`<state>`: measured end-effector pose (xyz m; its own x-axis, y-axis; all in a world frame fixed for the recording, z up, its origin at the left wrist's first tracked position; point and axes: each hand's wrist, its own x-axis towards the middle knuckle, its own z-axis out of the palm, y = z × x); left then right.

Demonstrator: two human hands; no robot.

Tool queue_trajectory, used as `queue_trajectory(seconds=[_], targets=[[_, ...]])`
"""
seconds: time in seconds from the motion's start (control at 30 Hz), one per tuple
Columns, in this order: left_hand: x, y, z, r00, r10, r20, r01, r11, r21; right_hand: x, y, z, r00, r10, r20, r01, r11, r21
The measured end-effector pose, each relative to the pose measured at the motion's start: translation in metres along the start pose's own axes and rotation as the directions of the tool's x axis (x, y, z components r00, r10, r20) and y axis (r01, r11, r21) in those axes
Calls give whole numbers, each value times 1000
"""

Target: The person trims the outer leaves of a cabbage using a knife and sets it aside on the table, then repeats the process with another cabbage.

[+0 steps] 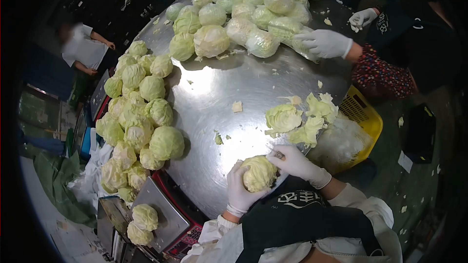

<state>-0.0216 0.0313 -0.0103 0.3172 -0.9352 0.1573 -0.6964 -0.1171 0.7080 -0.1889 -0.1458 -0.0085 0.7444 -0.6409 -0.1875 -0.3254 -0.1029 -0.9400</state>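
A pale green cabbage [259, 174] is held low at the front edge of the metal table [214, 112]. My left hand [242, 188], in a white glove, wraps round its left side and underside. On the right side of the cabbage is my right hand [295, 164], also gloved, its fingers closed on a small dark object at the cabbage's edge; what it is cannot be made out. Loose outer leaves [283, 118] lie on the table beyond my right hand. Small leaf scraps [218, 139] are scattered on the metal.
Bare cabbages [138, 131] are piled along the left edge, wrapped ones [279, 1] at the far side. A scale [161, 212] bears two cabbages. A yellow crate [373, 131] stands right. A co-worker's gloved hand [326, 44] touches a wrapped cabbage; other people stand beyond.
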Motion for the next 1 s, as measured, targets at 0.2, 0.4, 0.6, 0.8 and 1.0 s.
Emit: queue_trajectory(seconds=[0.2,0.4,0.6,0.8,1.0], targets=[[7,-25,1,840,-450,305,423,190,-886,-9,-14,-24,992,76,-96,-60,986,157],[23,-16,-3,719,-368,589,529,-258,-808,-11,-44,-17,999,-41,-16,43,991,129],[15,-6,7,732,-331,596,581,-154,-799,-12,-56,-15,979,-196,-63,197,980,6],[8,-37,25,796,-241,555,589,98,-802,-22,-40,-19,991,-122,61,125,991,-49],[24,12,-17,851,-358,385,498,783,-374,-35,-39,-10,997,49,60,-54,994,93]])
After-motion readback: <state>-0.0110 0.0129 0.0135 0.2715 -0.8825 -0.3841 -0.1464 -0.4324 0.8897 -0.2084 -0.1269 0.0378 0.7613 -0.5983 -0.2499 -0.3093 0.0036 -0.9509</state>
